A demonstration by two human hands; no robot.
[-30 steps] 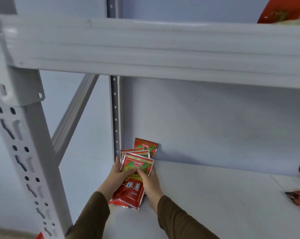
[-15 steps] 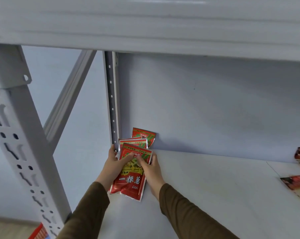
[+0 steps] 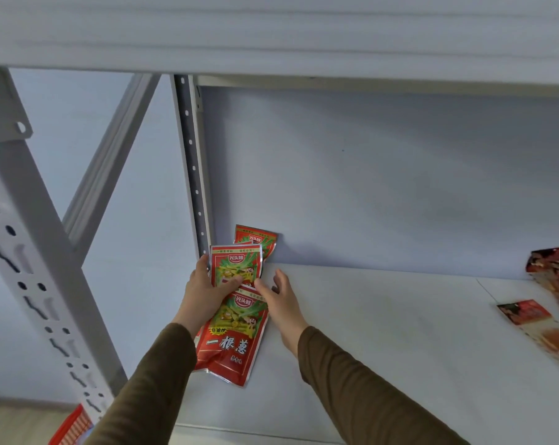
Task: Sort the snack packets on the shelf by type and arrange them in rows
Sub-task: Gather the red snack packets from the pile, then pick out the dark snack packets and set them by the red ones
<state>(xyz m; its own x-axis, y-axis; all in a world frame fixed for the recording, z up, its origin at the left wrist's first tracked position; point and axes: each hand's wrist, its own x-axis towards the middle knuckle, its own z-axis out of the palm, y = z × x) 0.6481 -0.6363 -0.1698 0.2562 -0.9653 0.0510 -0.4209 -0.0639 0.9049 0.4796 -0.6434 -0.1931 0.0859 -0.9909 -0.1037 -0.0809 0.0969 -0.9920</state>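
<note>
Three red snack packets with green and yellow print lie in a line at the shelf's back left corner. The front packet (image 3: 231, 342) lies flat on the white shelf board (image 3: 384, 342). The middle packet (image 3: 235, 266) overlaps its top edge, and my left hand (image 3: 204, 292) grips that middle packet, thumb across its face. The back packet (image 3: 257, 240) leans on the rear wall. My right hand (image 3: 279, 301) rests beside the packets with loosely spread fingers, its thumb tip at the middle packet's lower right edge.
Dark red packets (image 3: 557, 277) are piled at the far right of the shelf, with another flat packet (image 3: 525, 311) in front of them. A perforated grey upright (image 3: 193, 168) stands at the back corner, a bigger post (image 3: 31, 252) at left. The upper shelf beam (image 3: 271, 33) hangs overhead.
My right hand has come off the packets and opened beside them. My left hand has shifted up onto the middle packet. The camera has tilted down and closer.
</note>
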